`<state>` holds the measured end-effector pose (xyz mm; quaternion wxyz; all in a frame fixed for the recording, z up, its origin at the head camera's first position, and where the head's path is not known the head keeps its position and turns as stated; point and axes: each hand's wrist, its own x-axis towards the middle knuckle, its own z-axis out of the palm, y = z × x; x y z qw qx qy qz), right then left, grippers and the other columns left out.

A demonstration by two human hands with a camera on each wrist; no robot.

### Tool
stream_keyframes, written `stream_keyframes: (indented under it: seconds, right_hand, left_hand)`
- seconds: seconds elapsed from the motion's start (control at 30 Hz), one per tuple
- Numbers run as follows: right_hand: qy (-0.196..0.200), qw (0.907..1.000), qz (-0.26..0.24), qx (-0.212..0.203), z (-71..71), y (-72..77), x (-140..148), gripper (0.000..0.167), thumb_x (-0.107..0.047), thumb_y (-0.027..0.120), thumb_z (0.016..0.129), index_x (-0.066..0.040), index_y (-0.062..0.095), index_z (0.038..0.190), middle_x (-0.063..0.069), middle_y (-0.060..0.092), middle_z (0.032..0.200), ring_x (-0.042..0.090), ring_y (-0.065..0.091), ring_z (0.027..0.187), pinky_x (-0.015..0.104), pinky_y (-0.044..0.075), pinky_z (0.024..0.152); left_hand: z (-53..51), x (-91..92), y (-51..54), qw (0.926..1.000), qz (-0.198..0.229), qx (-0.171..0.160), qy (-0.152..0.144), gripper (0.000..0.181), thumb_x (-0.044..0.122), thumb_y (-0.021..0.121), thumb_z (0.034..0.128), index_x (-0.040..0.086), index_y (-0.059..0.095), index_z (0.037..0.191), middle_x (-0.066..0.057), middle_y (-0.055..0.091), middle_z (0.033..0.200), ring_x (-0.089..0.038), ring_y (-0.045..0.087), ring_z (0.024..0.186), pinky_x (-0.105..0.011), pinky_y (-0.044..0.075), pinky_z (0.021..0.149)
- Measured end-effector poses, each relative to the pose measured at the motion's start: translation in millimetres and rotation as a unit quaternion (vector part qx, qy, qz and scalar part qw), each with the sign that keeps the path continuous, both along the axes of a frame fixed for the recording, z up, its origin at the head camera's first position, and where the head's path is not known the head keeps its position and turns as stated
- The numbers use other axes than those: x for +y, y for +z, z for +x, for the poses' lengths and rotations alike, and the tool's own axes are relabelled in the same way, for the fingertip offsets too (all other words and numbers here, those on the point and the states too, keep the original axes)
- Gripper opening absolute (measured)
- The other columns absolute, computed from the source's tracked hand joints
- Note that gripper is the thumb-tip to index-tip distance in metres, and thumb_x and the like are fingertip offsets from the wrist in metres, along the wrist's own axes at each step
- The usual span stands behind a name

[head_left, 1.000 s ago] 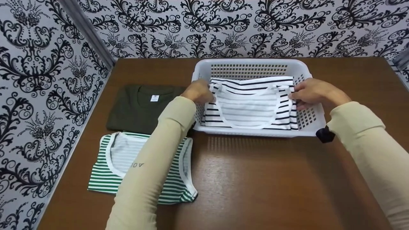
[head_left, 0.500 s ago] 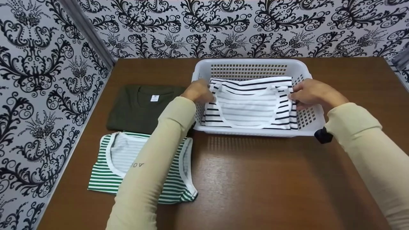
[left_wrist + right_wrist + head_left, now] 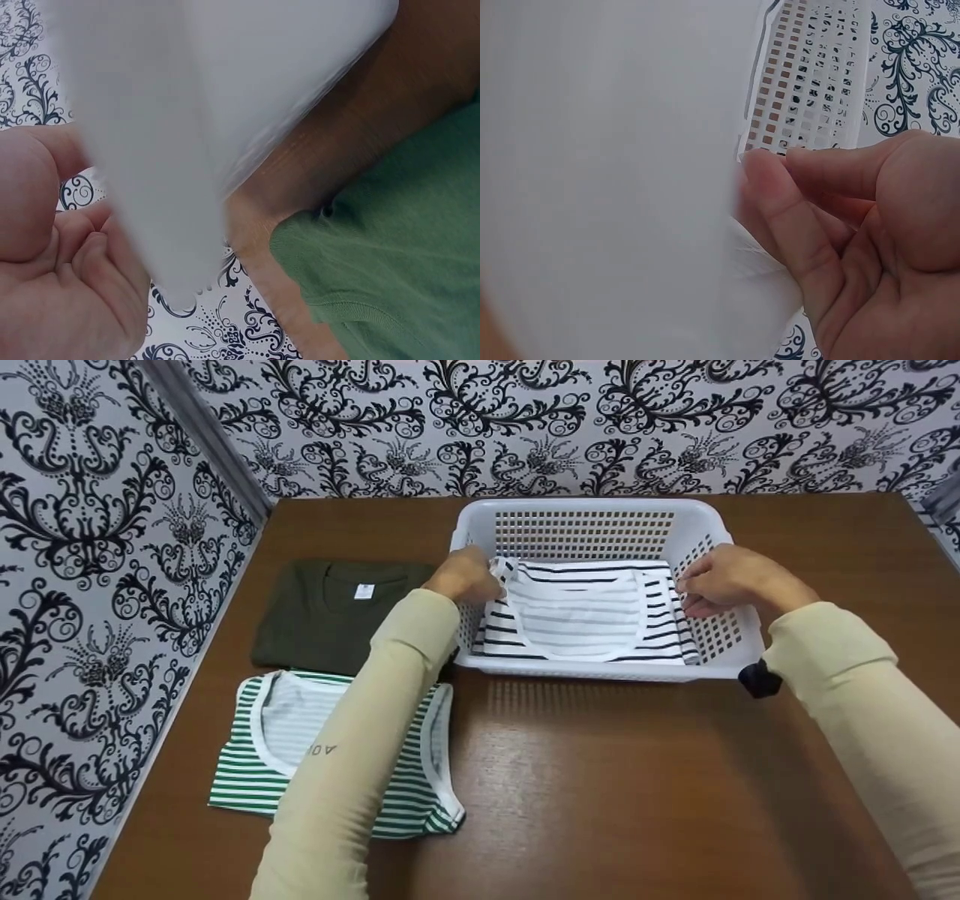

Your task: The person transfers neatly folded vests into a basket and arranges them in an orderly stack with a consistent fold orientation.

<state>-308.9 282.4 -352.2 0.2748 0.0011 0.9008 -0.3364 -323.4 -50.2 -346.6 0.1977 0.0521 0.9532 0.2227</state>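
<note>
A folded black-and-white striped tank top (image 3: 577, 619) lies inside the white plastic basket (image 3: 585, 504). My left hand (image 3: 466, 575) pinches its raised left shoulder, just inside the basket's left rim; in the left wrist view the basket wall hides the fingertips. The top's right side lies lower, apart from my right hand (image 3: 720, 581), whose fingers hang loosely bent over the basket's right side. In the right wrist view the thumb and fingers (image 3: 802, 240) are close together with no cloth visible between them, though the blurred basket rim covers part of that view.
A folded dark green T-shirt (image 3: 315, 622) lies on the brown table (image 3: 600, 780) left of the basket. In front of it is a green-and-white striped tank top (image 3: 244, 765), partly under my left forearm. Patterned walls (image 3: 525, 427) stand behind and at the left.
The right side and back edge of the black-and-white tank top have dropped lower into the basket, away from my right hand. My left hand stays at the left shoulder.
</note>
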Motion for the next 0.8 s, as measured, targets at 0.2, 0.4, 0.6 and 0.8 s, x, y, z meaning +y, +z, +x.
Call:
stream_keyframes:
  seconds: [0.2,0.4,0.6,0.8]
  right_hand:
    - [0.012,0.9996,0.021,0.012,0.7,0.0,0.7,0.038,-0.012,0.051,0.099,0.017,0.056,0.122,0.004,0.073,0.082,0.006,0.067,0.066,0.021,0.056,0.064]
    - [0.026,0.9986,0.038,0.025,0.8,0.3,0.0,0.038,-0.015,0.052,0.099,0.016,0.058,0.12,0.005,0.074,0.082,0.005,0.067,0.065,0.019,0.054,0.062]
    - [0.035,0.9985,0.034,0.025,1.7,1.6,0.5,0.039,-0.015,0.052,0.099,0.017,0.059,0.12,0.006,0.074,0.08,0.007,0.068,0.066,0.02,0.054,0.063]
    - [0.052,0.9978,0.033,0.026,2.6,5.9,2.5,0.037,-0.015,0.052,0.1,0.016,0.061,0.117,0.006,0.072,0.081,0.009,0.068,0.069,0.02,0.054,0.064]
  left_hand:
    - [1.9,0.8,-1.0,0.9998,-0.005,0.017,0.008,0.029,0.01,0.062,0.0865,-0.004,0.062,0.111,-0.012,0.057,0.103,-0.024,0.05,0.091,-0.036,0.048,0.084]
    - [3.6,-0.3,-1.5,0.9994,-0.005,0.032,0.014,0.023,0.007,0.059,0.0855,-0.003,0.063,0.106,-0.011,0.057,0.099,-0.023,0.051,0.086,-0.035,0.048,0.077]
    - [5.3,-0.4,-0.2,0.9992,0.002,0.034,0.02,0.027,0.007,0.06,0.0857,-0.005,0.063,0.11,-0.014,0.061,0.104,-0.024,0.055,0.091,-0.038,0.052,0.085]
    - [6.8,0.2,4.4,0.999,-0.003,0.04,0.016,0.029,0.011,0.063,0.0881,-0.006,0.062,0.112,-0.015,0.061,0.109,-0.025,0.054,0.093,-0.037,0.05,0.086]
